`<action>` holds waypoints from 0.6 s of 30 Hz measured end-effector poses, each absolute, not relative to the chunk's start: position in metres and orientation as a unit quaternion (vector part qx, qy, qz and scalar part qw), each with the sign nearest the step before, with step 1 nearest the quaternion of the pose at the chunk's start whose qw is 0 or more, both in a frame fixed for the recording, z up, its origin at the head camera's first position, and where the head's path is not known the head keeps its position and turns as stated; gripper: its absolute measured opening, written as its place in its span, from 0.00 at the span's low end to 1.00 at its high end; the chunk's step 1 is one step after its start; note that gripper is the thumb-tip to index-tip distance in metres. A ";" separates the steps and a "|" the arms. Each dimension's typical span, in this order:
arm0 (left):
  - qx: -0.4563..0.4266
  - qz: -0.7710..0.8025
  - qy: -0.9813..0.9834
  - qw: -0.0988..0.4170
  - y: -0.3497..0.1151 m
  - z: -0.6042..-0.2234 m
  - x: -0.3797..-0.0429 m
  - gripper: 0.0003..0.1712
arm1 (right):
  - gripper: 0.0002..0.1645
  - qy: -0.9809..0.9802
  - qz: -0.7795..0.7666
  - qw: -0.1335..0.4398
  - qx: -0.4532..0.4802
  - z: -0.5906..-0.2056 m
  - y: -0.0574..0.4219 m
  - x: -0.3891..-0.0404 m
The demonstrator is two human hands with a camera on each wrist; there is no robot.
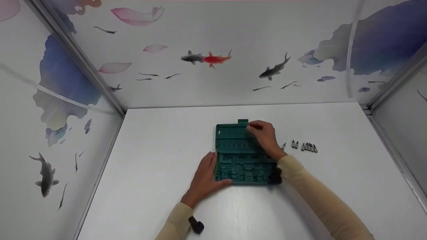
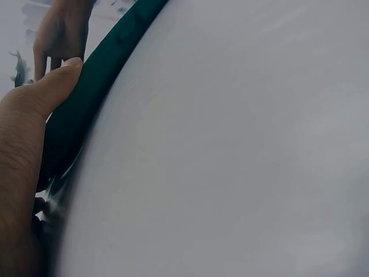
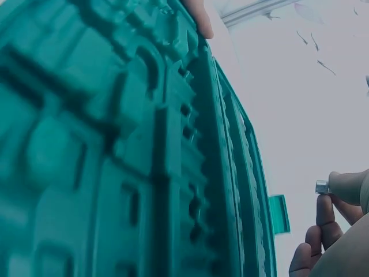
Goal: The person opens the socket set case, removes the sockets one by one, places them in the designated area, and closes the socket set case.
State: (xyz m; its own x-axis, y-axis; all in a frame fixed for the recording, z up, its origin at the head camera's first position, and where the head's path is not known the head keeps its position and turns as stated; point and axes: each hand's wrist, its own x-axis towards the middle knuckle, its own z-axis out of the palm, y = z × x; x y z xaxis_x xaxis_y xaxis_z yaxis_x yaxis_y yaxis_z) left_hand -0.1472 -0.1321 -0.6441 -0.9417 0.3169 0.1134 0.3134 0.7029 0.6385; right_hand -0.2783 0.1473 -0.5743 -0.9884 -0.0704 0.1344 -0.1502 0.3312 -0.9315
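An open green plastic tool case (image 1: pixel 245 166) lies on the white table, its moulded lid (image 1: pixel 230 131) folded back away from me. At its near left corner is my left hand (image 1: pixel 203 175), fingers extended along the left side and thumb (image 2: pixel 60 83) laid against the front edge. My right hand (image 1: pixel 265 135) is over the right part of the lid, by the latch tab (image 1: pixel 243 121). Between thumb and fingertip it pinches a small silver metal piece (image 3: pixel 322 187), mostly covered by the fingers. Several small metal bits (image 1: pixel 309 147) lie in a row right of the case.
White panels with painted fish and blue washes enclose the table (image 1: pixel 160 150) at the back and sides. Two more bits (image 1: pixel 295 144) sit left of the row, and another bit (image 1: pixel 284 146) shows beside the right wrist. Dark wrist cameras are strapped to both sleeves.
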 end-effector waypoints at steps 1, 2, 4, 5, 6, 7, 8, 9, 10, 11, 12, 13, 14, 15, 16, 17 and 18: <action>0.171 0.345 0.923 0.003 -0.132 -0.644 -0.147 0.72 | 0.18 -0.817 0.571 0.036 0.070 -0.574 0.151 -0.277; 0.170 0.344 0.923 0.003 -0.132 -0.645 -0.147 0.72 | 0.18 -0.820 0.567 0.038 0.071 -0.575 0.154 -0.275; 0.171 0.342 0.924 0.003 -0.133 -0.645 -0.148 0.72 | 0.17 -0.822 0.563 0.038 0.072 -0.574 0.161 -0.272; 0.171 0.342 0.924 0.002 -0.133 -0.645 -0.148 0.72 | 0.17 -0.825 0.559 0.037 0.071 -0.574 0.165 -0.270; 0.171 0.342 0.924 0.002 -0.133 -0.645 -0.148 0.72 | 0.18 -0.827 0.556 0.035 0.070 -0.573 0.168 -0.269; 0.170 0.343 0.924 0.002 -0.132 -0.645 -0.148 0.72 | 0.18 -0.830 0.552 0.034 0.069 -0.573 0.171 -0.267; 0.169 0.343 0.924 0.003 -0.132 -0.644 -0.148 0.72 | 0.18 -0.832 0.550 0.032 0.068 -0.572 0.175 -0.265; 0.168 0.343 0.924 0.004 -0.132 -0.644 -0.148 0.72 | 0.18 -0.833 0.549 0.030 0.067 -0.571 0.178 -0.264; 0.167 0.345 0.924 0.005 -0.132 -0.644 -0.147 0.72 | 0.18 -0.833 0.548 0.029 0.067 -0.570 0.182 -0.262; 0.167 0.346 0.923 0.005 -0.132 -0.643 -0.147 0.72 | 0.18 -0.834 0.547 0.030 0.066 -0.570 0.185 -0.260; 0.167 0.347 0.923 0.006 -0.132 -0.643 -0.147 0.72 | 0.18 -0.836 0.544 0.030 0.065 -0.570 0.189 -0.258; 0.167 0.348 0.923 0.006 -0.132 -0.643 -0.147 0.72 | 0.18 -0.837 0.542 0.033 0.064 -0.569 0.192 -0.257; 0.168 0.347 0.923 0.007 -0.132 -0.643 -0.146 0.72 | 0.18 -0.838 0.541 0.034 0.063 -0.570 0.196 -0.255; 0.169 0.348 0.922 0.007 -0.132 -0.643 -0.146 0.72 | 0.17 -0.839 0.539 0.036 0.062 -0.570 0.200 -0.254; 0.169 0.349 0.922 0.007 -0.132 -0.642 -0.146 0.72 | 0.17 -0.842 0.534 0.038 0.060 -0.570 0.204 -0.252; 0.171 0.349 0.921 0.007 -0.132 -0.642 -0.146 0.72 | 0.17 -0.846 0.529 0.040 0.059 -0.570 0.207 -0.251; 0.172 0.349 0.921 0.008 -0.132 -0.642 -0.146 0.72 | 0.17 -0.848 0.525 0.042 0.056 -0.571 0.211 -0.250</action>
State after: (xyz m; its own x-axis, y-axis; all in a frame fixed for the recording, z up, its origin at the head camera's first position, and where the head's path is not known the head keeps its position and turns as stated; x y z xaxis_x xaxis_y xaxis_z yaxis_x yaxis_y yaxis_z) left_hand -0.1464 -0.1316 -0.6420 -0.9410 0.3216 0.1050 0.3105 0.6981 0.6451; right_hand -0.2501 0.2114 -0.5706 -0.9902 -0.0512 0.1299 -0.1391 0.4434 -0.8855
